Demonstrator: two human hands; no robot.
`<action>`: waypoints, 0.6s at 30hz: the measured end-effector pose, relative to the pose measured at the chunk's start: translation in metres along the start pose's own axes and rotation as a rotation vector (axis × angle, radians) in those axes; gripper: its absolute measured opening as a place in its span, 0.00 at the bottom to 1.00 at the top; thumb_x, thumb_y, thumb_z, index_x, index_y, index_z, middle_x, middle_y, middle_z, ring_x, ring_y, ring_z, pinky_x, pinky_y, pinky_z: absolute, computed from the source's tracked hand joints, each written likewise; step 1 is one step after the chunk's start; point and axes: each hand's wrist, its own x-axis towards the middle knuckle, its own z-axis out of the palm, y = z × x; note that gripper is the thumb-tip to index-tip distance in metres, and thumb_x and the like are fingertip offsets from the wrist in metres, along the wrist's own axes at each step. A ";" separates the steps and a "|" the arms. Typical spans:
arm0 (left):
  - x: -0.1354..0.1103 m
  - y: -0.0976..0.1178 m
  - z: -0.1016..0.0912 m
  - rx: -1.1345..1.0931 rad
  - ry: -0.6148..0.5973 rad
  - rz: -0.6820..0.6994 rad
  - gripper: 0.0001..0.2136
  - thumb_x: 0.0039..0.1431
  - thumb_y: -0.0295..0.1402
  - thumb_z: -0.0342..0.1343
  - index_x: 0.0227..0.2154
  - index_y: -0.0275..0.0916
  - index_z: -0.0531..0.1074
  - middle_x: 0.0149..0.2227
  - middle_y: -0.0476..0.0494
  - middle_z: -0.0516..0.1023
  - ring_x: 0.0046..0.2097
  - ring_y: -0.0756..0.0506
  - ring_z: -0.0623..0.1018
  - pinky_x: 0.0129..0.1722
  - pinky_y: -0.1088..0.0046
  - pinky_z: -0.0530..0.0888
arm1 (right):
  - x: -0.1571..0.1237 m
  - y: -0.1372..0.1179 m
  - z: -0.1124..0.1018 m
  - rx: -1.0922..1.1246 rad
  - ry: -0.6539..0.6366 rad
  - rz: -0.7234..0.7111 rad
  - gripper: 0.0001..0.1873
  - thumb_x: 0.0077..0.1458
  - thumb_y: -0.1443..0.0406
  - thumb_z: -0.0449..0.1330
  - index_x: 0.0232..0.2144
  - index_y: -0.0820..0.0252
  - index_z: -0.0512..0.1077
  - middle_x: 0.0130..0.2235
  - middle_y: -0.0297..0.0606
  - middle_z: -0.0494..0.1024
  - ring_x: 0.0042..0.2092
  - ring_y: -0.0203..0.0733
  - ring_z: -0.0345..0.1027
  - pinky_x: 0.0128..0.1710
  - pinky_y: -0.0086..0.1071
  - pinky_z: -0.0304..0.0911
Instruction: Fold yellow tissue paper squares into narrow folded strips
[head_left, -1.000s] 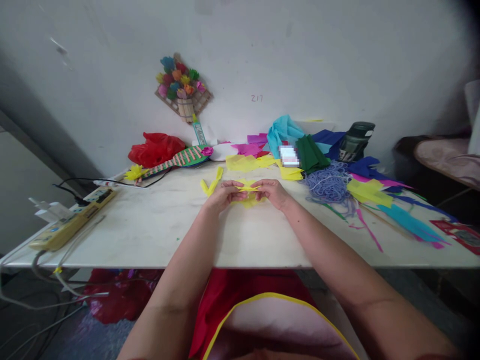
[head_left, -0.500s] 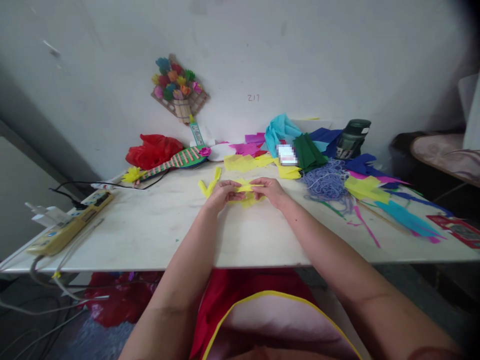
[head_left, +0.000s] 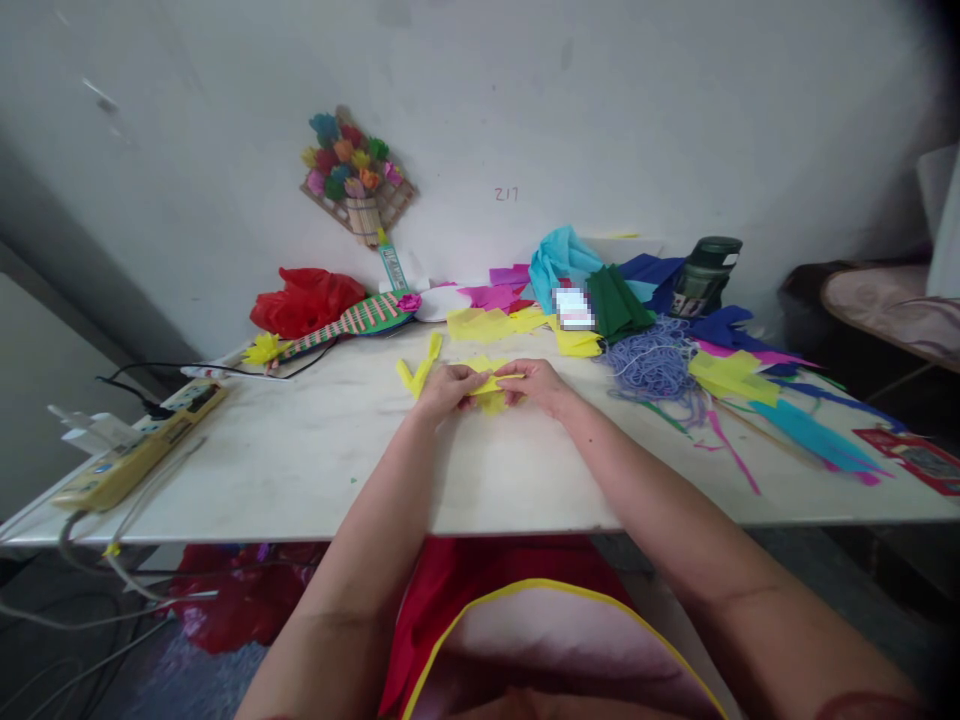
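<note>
Both my hands meet over the middle of the white table [head_left: 300, 470]. My left hand [head_left: 444, 388] and my right hand [head_left: 537, 384] each pinch an end of a folded yellow paper strip [head_left: 491, 384], held just above more yellow paper on the tabletop. The fingers of both hands are closed on the strip. Another folded yellow strip [head_left: 420, 370] lies just left of my left hand.
Coloured paper sheets [head_left: 600, 300], purple yarn [head_left: 654, 365] and a dark green bottle [head_left: 701, 278] crowd the back right. A red bag [head_left: 304, 298], a striped paddle [head_left: 352, 322] and a glue tube [head_left: 393, 264] sit back left. A power strip [head_left: 139, 448] lies at the left edge.
My hands have drawn a little closer together, folding the yellow strip tighter and lowering it slightly. Nothing else on the table has moved.
</note>
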 end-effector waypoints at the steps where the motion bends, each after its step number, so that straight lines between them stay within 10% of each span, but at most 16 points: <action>1: 0.000 0.000 0.001 0.018 -0.012 -0.002 0.17 0.43 0.47 0.57 0.21 0.35 0.66 0.13 0.53 0.64 0.14 0.56 0.62 0.15 0.80 0.55 | 0.000 0.001 0.000 -0.004 -0.005 -0.003 0.13 0.38 0.67 0.65 0.30 0.65 0.72 0.15 0.31 0.71 0.18 0.33 0.66 0.21 0.26 0.65; 18: 0.000 0.001 0.000 -0.099 -0.045 -0.029 0.17 0.42 0.45 0.59 0.19 0.37 0.62 0.10 0.56 0.59 0.12 0.57 0.55 0.13 0.78 0.49 | -0.004 -0.010 -0.002 0.132 -0.003 0.041 0.11 0.48 0.64 0.59 0.34 0.66 0.71 0.18 0.35 0.73 0.20 0.37 0.69 0.19 0.27 0.65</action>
